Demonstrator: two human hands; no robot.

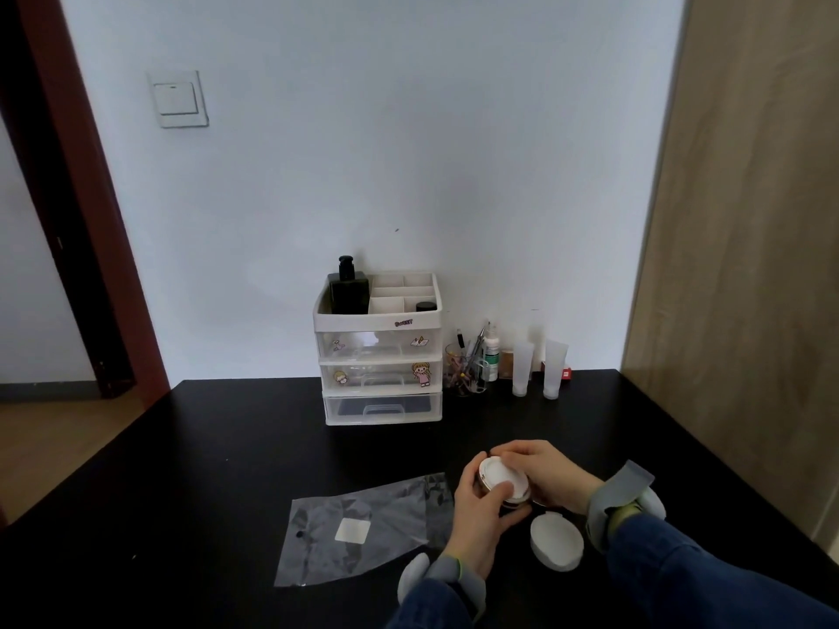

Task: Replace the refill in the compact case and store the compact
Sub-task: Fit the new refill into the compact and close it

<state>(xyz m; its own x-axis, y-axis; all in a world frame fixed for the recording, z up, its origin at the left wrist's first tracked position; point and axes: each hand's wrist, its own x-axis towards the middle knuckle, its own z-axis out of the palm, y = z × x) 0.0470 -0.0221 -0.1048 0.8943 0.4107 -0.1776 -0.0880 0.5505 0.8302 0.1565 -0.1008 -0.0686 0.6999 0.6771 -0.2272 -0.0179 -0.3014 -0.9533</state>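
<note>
A round compact case (503, 485) with a white top and a gold rim is held just above the black table (227, 469), tilted toward me. My left hand (479, 524) grips it from the near left, thumb across the white top. From the far right, my right hand (545, 476) curls over its upper edge. A white round refill disc (557, 541) lies flat on the table just right of my left wrist. An empty clear plastic bag (363, 524) with a white label lies to the left of my hands.
A white three-drawer organiser (381, 379) stands at the back by the wall, a black bottle (348, 290) in its top tray. Right of it are a glass cup of tools (465, 370), a small bottle and two white tubes (538, 367). A wooden panel borders the table's right side.
</note>
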